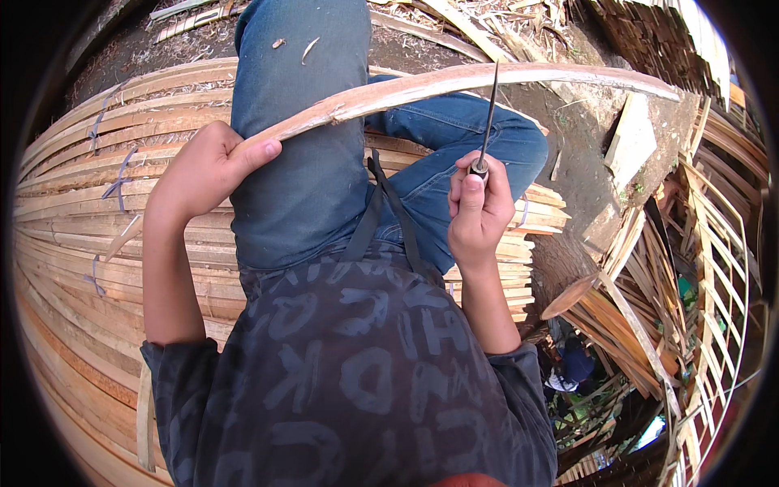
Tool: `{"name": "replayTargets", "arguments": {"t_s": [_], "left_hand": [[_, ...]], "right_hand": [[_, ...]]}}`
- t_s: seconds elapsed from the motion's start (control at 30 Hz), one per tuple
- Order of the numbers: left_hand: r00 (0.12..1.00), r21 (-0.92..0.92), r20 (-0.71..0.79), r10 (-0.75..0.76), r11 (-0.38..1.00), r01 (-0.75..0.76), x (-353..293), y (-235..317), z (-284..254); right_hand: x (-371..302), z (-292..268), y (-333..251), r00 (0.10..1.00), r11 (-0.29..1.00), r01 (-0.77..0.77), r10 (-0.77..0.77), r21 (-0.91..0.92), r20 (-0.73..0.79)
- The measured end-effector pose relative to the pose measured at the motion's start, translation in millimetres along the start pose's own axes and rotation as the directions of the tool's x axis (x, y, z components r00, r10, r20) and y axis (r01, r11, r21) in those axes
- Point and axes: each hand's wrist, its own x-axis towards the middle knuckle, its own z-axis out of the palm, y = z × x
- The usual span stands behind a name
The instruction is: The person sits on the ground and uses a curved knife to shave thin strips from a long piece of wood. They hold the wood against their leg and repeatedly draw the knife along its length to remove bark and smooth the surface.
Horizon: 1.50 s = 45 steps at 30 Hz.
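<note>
My left hand (pixel 203 174) grips the near end of a long, slightly curved wooden strip (pixel 381 96), thumb on top. The strip slants up over my jeans and runs far to the right, its edge pale and rough. My right hand (pixel 480 203) is closed round the handle of a knife (pixel 489 114). Its narrow dark blade points away from me and is seen nearly edge-on. In the picture the blade crosses the strip; I cannot tell whether they touch. Most of the handle is hidden in my fingers.
I sit on bundles of wooden slats (pixel 73 203), tied with bluish cord. Wood offcuts (pixel 633 142) and shavings litter the ground ahead and right. More strips (pixel 641 300) and a lattice of slats (pixel 718 325) stand on the right. Two wood chips lie on my jeans (pixel 304 195).
</note>
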Motion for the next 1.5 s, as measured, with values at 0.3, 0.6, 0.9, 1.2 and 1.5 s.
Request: {"name": "replayTargets", "arguments": {"t_s": [0.3, 0.6, 0.9, 1.2, 1.5], "left_hand": [[0.998, -0.030, 0.046, 0.037, 0.999, -0.036, -6.2, -0.4, -1.3], [0.999, -0.036, 0.031, 0.036, 0.999, -0.034, -4.8, -14.6, -1.8], [0.996, -0.077, 0.071, 0.055, 0.996, -0.049, -5.0, -29.6, -2.7], [0.999, 0.010, 0.045, 0.013, 1.000, -0.013, -0.1, -32.9, 0.1], [0.988, -0.170, -0.155, -0.013, 0.985, -0.014, -7.8, -48.9, 5.5]], "right_hand": [[27.7, -1.3, -36.9, 0.982, 0.889, 0.185, -0.150, -0.419, 0.114], [23.5, 3.0, -46.8, 0.983, 0.879, 0.177, -0.134, -0.443, 0.128], [26.7, -32.0, -31.2, 0.990, 0.862, 0.027, -0.092, -0.506, -0.104], [36.9, -54.2, -16.0, 0.954, 0.813, 0.036, -0.201, -0.581, -0.222], [47.9, -150.4, -1.6, 0.800, 0.832, -0.202, -0.165, -0.517, -0.577]]}}
